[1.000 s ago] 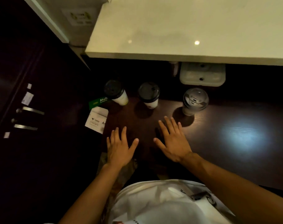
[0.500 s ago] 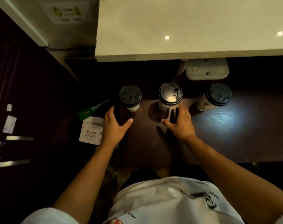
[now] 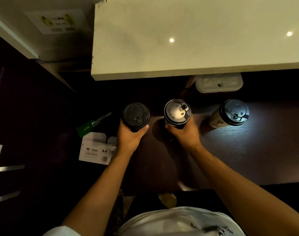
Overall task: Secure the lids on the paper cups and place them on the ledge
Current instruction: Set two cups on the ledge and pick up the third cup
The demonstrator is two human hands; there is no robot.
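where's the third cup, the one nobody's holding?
In the head view the free cup stands on the dark table at right, lid on, beyond the cup in the right hand and just below the white container under the ledge.

Lids hide both held cups (image 3: 136, 129); fingers (image 3: 146, 127) mostly hidden

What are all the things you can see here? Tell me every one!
Paper cups: three, black lids, standing on the dark table; left cup, middle cup, right cup.
Ledge: one, cream, above and behind the cups.
Dark table: one, dark brown wood.
Paper ream: one, white and green, left of the cups.
White container: one, under the ledge's edge.
Left hand: wrapped around the left cup.
Right hand: wrapped around the middle cup.
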